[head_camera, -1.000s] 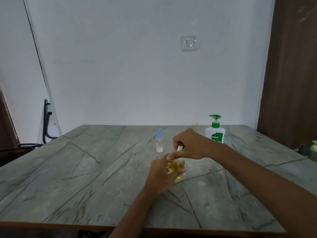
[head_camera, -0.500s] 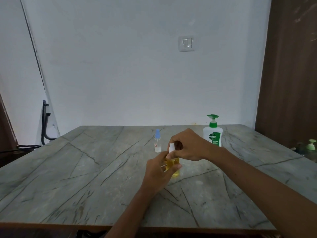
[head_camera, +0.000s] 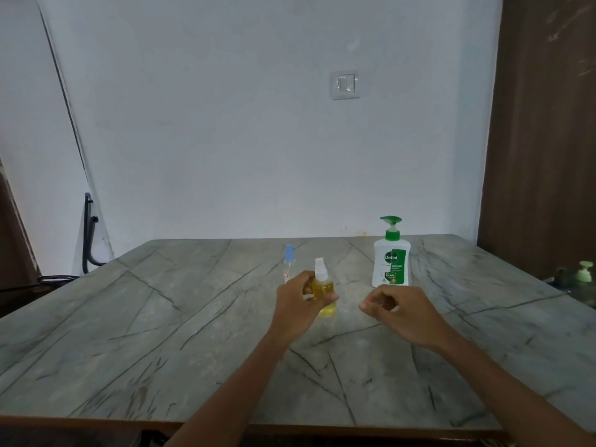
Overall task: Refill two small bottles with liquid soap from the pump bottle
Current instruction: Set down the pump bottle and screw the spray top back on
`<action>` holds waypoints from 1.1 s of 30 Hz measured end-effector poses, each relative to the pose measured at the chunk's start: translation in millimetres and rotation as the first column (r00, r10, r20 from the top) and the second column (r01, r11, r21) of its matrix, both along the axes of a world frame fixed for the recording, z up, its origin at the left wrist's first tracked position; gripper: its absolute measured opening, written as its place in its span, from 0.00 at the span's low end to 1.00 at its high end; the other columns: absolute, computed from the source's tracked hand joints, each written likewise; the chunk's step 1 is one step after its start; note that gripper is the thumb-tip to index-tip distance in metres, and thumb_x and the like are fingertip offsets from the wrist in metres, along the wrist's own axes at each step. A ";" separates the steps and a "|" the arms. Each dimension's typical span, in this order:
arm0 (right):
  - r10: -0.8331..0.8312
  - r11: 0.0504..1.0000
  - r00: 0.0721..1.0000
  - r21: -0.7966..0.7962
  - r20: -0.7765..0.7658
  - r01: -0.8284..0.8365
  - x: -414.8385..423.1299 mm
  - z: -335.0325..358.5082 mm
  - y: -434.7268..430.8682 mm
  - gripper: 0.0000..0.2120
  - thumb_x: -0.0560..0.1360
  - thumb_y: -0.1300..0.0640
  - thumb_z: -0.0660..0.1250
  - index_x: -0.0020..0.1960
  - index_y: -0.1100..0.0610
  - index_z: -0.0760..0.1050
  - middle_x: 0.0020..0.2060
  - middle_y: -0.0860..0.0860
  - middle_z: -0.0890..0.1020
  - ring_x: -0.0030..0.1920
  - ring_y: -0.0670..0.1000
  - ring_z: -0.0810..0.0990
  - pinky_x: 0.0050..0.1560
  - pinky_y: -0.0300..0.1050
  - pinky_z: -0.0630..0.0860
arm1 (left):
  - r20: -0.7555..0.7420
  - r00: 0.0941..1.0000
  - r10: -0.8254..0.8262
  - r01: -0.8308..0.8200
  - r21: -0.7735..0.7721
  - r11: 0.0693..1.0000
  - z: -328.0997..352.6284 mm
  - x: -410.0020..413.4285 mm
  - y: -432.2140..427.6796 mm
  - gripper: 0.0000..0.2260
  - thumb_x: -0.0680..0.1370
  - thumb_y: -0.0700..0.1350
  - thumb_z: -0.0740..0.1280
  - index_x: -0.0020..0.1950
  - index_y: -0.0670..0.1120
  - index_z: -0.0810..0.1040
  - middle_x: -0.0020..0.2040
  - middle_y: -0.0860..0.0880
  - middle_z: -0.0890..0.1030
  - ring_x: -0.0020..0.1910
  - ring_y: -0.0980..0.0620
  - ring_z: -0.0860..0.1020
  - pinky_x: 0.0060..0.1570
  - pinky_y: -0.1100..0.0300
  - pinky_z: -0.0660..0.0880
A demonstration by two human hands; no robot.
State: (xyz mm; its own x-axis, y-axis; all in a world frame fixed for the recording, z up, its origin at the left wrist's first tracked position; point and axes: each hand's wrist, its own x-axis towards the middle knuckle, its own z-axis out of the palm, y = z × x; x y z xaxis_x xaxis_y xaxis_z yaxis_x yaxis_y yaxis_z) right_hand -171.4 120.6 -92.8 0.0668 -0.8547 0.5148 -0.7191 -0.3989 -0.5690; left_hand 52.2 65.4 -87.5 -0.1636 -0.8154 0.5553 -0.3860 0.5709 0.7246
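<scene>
My left hand (head_camera: 298, 301) grips a small bottle of yellow liquid (head_camera: 324, 293) with a white spray top, held upright on or just above the table. My right hand (head_camera: 395, 309) hovers to its right, fingers loosely curled and holding nothing. A second small clear bottle with a blue cap (head_camera: 289, 262) stands just behind my left hand. The white pump bottle with a green pump and label (head_camera: 391, 256) stands upright behind my right hand.
The grey marble table (head_camera: 161, 333) reaches to a white wall with a light switch (head_camera: 344, 84). A brown wooden panel (head_camera: 541, 140) is at the right, with another green-topped bottle (head_camera: 583, 272) beyond the table's right edge. Black cable and bracket (head_camera: 88, 240) at far left.
My right hand has let go of the yellow bottle's white top and drawn away to the right. The left hand still holds the bottle, now showing its spray top.
</scene>
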 end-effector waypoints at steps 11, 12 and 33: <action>0.047 0.999 0.999 0.010 0.025 -0.047 -13.4 -28.8 12.2 0.06 0.75 0.48 0.71 0.46 0.49 0.82 0.37 0.42 0.84 0.41 0.39 0.81 0.40 0.29 0.73 | 0.070 0.986 0.152 -0.155 0.037 0.987 4.0 -55.7 -68.4 0.17 0.70 0.52 0.75 0.53 0.44 0.78 0.44 0.52 0.78 0.43 0.54 0.76 0.41 0.66 0.70; 0.057 0.998 0.998 -0.004 0.008 -0.057 -12.6 -30.6 12.0 0.06 0.75 0.48 0.71 0.46 0.49 0.82 0.37 0.42 0.83 0.40 0.40 0.81 0.40 0.28 0.73 | 0.073 0.984 0.163 -0.166 0.044 0.985 1.4 -58.5 -74.3 0.18 0.70 0.51 0.75 0.53 0.44 0.78 0.45 0.51 0.78 0.44 0.53 0.76 0.43 0.63 0.71; 0.115 0.991 0.993 -0.076 0.015 -0.113 -17.2 -44.4 -0.1 0.11 0.73 0.42 0.70 0.45 0.49 0.80 0.34 0.43 0.81 0.37 0.46 0.80 0.36 0.31 0.74 | 0.139 0.968 0.209 -0.212 0.006 0.977 -16.1 -70.2 -125.3 0.20 0.70 0.51 0.75 0.56 0.43 0.78 0.48 0.50 0.80 0.47 0.53 0.77 0.45 0.63 0.69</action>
